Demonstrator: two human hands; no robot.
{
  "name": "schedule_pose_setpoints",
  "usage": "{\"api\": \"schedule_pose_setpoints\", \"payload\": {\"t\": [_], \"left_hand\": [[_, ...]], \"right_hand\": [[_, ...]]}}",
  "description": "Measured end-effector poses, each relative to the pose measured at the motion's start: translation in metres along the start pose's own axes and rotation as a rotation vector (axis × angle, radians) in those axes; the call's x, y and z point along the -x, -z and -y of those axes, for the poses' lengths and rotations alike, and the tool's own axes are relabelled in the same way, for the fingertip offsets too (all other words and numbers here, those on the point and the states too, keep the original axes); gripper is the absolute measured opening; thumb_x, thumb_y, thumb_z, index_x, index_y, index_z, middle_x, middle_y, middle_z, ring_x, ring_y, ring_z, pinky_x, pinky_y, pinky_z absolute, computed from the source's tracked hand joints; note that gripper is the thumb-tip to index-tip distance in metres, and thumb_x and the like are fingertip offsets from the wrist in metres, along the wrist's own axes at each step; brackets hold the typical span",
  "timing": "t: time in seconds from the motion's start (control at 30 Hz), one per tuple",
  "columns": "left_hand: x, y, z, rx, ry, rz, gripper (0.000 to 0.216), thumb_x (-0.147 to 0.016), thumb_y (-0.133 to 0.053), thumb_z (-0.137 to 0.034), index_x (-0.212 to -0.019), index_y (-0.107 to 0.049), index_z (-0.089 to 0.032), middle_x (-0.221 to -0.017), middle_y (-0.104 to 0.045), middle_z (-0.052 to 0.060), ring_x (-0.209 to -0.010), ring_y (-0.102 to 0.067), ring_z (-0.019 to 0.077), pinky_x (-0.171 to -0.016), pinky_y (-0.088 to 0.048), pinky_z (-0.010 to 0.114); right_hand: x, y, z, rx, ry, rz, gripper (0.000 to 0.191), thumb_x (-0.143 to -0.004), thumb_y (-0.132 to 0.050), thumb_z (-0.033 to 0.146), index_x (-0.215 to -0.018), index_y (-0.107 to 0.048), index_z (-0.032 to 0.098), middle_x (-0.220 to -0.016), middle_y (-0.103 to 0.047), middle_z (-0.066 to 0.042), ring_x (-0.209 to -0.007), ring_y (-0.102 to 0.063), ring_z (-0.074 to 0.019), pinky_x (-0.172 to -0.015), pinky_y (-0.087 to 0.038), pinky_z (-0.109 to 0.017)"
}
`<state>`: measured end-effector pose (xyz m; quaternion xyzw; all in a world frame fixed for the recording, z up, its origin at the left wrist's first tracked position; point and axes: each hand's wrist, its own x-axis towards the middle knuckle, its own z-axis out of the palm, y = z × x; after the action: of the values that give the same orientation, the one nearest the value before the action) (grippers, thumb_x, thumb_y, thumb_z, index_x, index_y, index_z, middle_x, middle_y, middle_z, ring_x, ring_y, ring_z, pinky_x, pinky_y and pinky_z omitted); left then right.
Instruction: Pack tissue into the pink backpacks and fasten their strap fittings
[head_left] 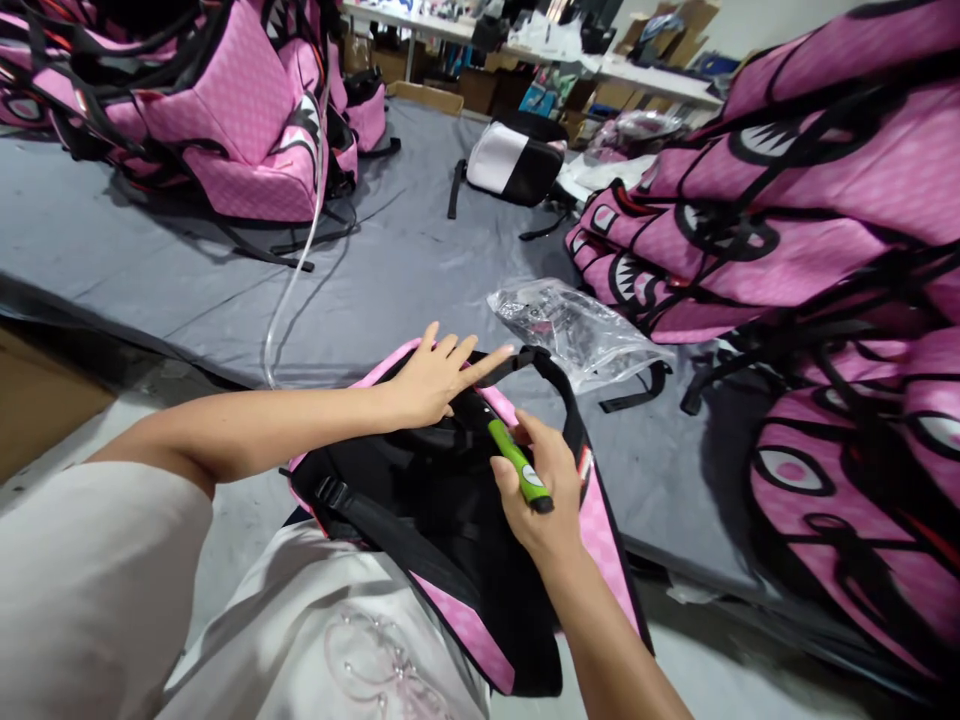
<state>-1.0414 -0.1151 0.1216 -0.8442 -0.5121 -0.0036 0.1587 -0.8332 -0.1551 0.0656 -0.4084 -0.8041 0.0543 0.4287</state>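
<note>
A pink and black backpack (465, 510) lies with its black strap side up at the table's front edge, close to my body. My left hand (431, 385) rests on its upper part with the fingers spread, and nothing shows in its grasp. In my right hand (551, 485), above the right side of the bag, is a green stick-like tool (515, 460) with black ends; its exact kind is unclear. The tool's far tip points toward the bag near my left hand. A black strap (566, 395) loops up beside the hands.
Pink backpacks with shark-mouth prints form a stack (840, 190) on the right; more pink bags (232, 110) stand at left. A crumpled clear plastic bag (577, 330) lies on the grey-covered table (405, 270). Behind it sits a white and black bag (517, 160). A clear tube (296, 270) hangs left.
</note>
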Motion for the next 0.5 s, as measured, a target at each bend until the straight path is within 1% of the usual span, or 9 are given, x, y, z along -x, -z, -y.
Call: {"api": "schedule_pose_setpoints", "payload": {"t": [0.07, 0.1, 0.13, 0.17, 0.23, 0.33, 0.4, 0.5], "left_hand": [[-0.001, 0.0, -0.001, 0.001, 0.045, 0.011, 0.117, -0.076, -0.077, -0.045, -0.157, 0.003, -0.021, -0.152, -0.035, 0.022, -0.128, -0.042, 0.0364, -0.107, -0.024, 0.051], [-0.002, 0.001, -0.002, 0.0, 0.055, 0.026, 0.116, -0.076, -0.077, -0.045, -0.157, 0.003, -0.02, -0.151, -0.037, 0.022, -0.126, -0.044, 0.0359, -0.104, -0.027, 0.048], [-0.003, 0.001, -0.002, -0.004, 0.057, 0.044, 0.115, -0.077, -0.077, -0.044, -0.157, 0.002, -0.021, -0.149, -0.039, 0.021, -0.123, -0.046, 0.035, -0.101, -0.03, 0.046], [-0.004, 0.001, -0.002, -0.009, 0.054, 0.061, 0.114, -0.078, -0.076, -0.044, -0.158, 0.002, -0.021, -0.147, -0.042, 0.021, -0.12, -0.047, 0.0341, -0.098, -0.032, 0.044], [-0.007, 0.003, -0.002, -0.022, 0.041, 0.083, 0.111, -0.079, -0.075, -0.043, -0.158, 0.0, -0.02, -0.142, -0.047, 0.019, -0.116, -0.049, 0.0326, -0.095, -0.033, 0.042], [-0.007, 0.005, 0.0, -0.028, 0.017, 0.093, 0.11, -0.08, -0.075, -0.042, -0.158, -0.001, -0.02, -0.136, -0.052, 0.017, -0.113, -0.05, 0.0314, -0.095, -0.032, 0.042], [-0.006, 0.006, 0.001, -0.025, 0.003, 0.09, 0.109, -0.079, -0.074, -0.042, -0.158, -0.002, -0.02, -0.135, -0.052, 0.016, -0.113, -0.049, 0.0314, -0.094, -0.032, 0.042], [-0.006, 0.006, 0.002, -0.017, 0.002, 0.089, 0.108, -0.079, -0.074, -0.04, -0.158, -0.003, -0.019, -0.136, -0.052, 0.016, -0.113, -0.048, 0.0316, -0.094, -0.032, 0.042]], "right_hand": [[0.002, 0.003, 0.007, -0.1, -0.141, -0.03, 0.037, -0.093, -0.053, 0.051, -0.111, -0.059, 0.018, -0.095, -0.067, -0.01, -0.083, -0.064, -0.0241, -0.074, -0.053, -0.037], [-0.001, 0.002, 0.008, -0.155, -0.194, -0.016, 0.031, -0.092, -0.057, 0.048, -0.103, -0.06, 0.02, -0.089, -0.067, -0.007, -0.076, -0.064, -0.0217, -0.071, -0.053, -0.035], [-0.005, 0.0, 0.009, -0.213, -0.218, 0.026, 0.026, -0.09, -0.061, 0.045, -0.098, -0.061, 0.02, -0.085, -0.067, -0.005, -0.073, -0.064, -0.0201, -0.07, -0.053, -0.033], [-0.01, -0.002, 0.007, -0.265, -0.21, 0.089, 0.023, -0.089, -0.064, 0.042, -0.095, -0.063, 0.021, -0.084, -0.068, -0.004, -0.073, -0.065, -0.0195, -0.071, -0.053, -0.032], [-0.022, -0.004, 0.002, -0.325, -0.136, 0.231, 0.019, -0.087, -0.067, 0.039, -0.095, -0.066, 0.021, -0.089, -0.071, -0.004, -0.08, -0.068, -0.0205, -0.076, -0.054, -0.033], [-0.034, 0.0, -0.008, -0.278, -0.039, 0.402, 0.02, -0.086, -0.068, 0.033, -0.103, -0.07, 0.022, -0.101, -0.074, -0.006, -0.09, -0.07, -0.0229, -0.083, -0.055, -0.036], [-0.038, 0.006, -0.011, -0.23, -0.011, 0.464, 0.023, -0.085, -0.068, 0.03, -0.106, -0.072, 0.023, -0.102, -0.075, -0.005, -0.089, -0.071, -0.0231, -0.085, -0.056, -0.038], [-0.043, 0.009, -0.01, -0.207, 0.044, 0.506, 0.024, -0.084, -0.065, 0.024, -0.107, -0.072, 0.022, -0.102, -0.075, -0.005, -0.09, -0.071, -0.0221, -0.087, -0.057, -0.037]]}}
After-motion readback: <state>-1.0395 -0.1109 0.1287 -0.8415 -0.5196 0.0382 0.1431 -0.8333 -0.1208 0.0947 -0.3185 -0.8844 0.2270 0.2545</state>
